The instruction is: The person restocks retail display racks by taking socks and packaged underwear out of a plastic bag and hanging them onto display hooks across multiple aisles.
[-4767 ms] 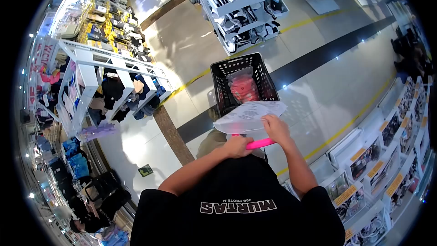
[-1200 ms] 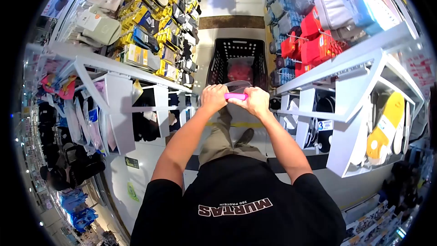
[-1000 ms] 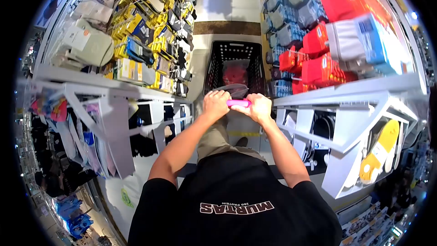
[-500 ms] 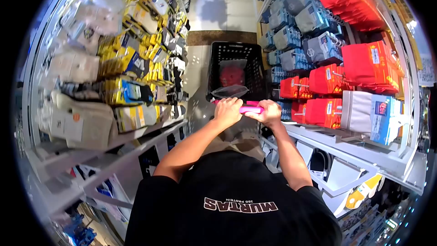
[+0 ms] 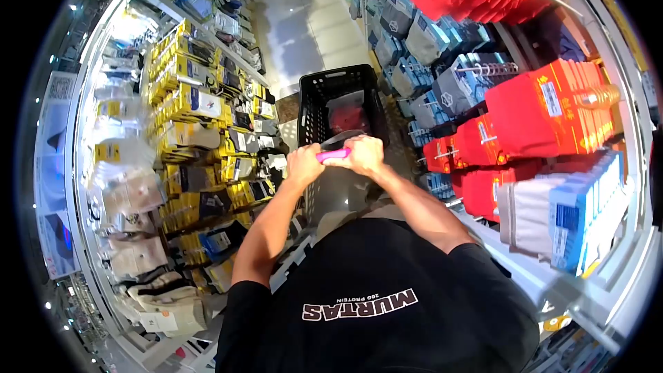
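Observation:
Both of my hands are closed on a pink handle (image 5: 333, 155) in front of my body. My left hand (image 5: 304, 164) grips its left end, and my right hand (image 5: 365, 155) wraps round the right end. Just beyond them stands a black perforated basket (image 5: 308, 107). Inside it lies a red item in clear plastic (image 5: 347, 117). A clear plastic sheet or bag, partly hidden behind my hands, shows at the basket's near edge.
Racks of yellow-carded socks (image 5: 197, 103) line the left side. Along the right hang red packs (image 5: 532, 107) and blue-and-grey packs (image 5: 431, 38). A tiled aisle floor (image 5: 304, 21) runs between them beyond the basket.
The view has moved forward between the racks and turned, so the basket now points up and slightly left. Both hands stay on the pink handle and have shifted left in view.

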The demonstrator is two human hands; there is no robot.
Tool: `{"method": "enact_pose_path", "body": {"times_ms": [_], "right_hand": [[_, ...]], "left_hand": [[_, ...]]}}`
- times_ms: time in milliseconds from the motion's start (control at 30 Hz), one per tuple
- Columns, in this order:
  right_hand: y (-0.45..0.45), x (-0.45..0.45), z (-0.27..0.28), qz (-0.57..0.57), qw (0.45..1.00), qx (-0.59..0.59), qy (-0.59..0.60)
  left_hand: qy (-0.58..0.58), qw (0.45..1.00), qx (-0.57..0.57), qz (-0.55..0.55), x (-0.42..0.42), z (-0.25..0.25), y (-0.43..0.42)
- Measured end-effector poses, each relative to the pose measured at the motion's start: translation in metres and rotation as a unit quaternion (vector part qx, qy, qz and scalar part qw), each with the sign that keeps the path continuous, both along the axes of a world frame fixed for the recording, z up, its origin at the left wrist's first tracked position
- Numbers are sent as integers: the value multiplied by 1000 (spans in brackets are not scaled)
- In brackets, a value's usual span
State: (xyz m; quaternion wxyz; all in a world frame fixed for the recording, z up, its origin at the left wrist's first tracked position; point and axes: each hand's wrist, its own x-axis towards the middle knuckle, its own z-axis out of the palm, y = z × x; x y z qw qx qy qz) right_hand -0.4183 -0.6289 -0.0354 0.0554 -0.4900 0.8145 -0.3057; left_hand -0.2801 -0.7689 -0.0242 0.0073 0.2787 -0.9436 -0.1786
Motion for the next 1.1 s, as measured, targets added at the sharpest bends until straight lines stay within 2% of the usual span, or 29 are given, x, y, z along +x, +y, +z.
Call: {"method": "enact_pose_path", "body": {"times_ms": [67,133,267,333,433,533,667,700,733,833,867,933,1000,1033,1067,1100], "right_hand": [[-29,-1,-5,-9,999,-22,-31],[-57,-6,1,0,995,67,-75],[-103,-12,13,-9,990,70,-121],[-124,-11,21,3,983,88,-159],[-162,0,16,9,973,52,-226],[-202,10,14,12,958,46,-282],[-230,10,8,73,918,117,-373],[-233,8,8,86,928,124,-341],[-233,5,7,95,936,132,-314],[-235,-23,-26,157,830,99,-525],[-234,-30,-42,134,817,81,-555],[-235,-51,-59,37,761,117,-638],[-241,-75,-78,7,801,125,-585],[-242,-89,-96,-13,826,151,-543],[-245,-102,-115,-52,814,161,-556],[-250,-115,-130,-79,796,167,-576]], "left_hand": [[-56,998,-11,0,-7,-4,-35],[-55,998,-14,-4,-12,4,-61],[-73,997,-25,-13,-26,16,-110],[-24,997,-35,-61,-22,16,-139],[11,991,-74,-112,-16,12,-191],[36,989,-67,-124,-13,18,-237],[52,987,-57,-143,10,-5,-271],[93,986,-53,-125,11,-9,-270],[72,989,-70,-112,8,-6,-267],[124,988,-81,-33,5,-7,-259],[112,992,-58,-6,7,-2,-255],[145,984,-38,96,6,7,-248],[115,968,23,224,11,10,-247],[156,953,54,254,21,-6,-249],[197,935,84,284,30,-21,-252],[234,883,202,353,31,-20,-252]]}}
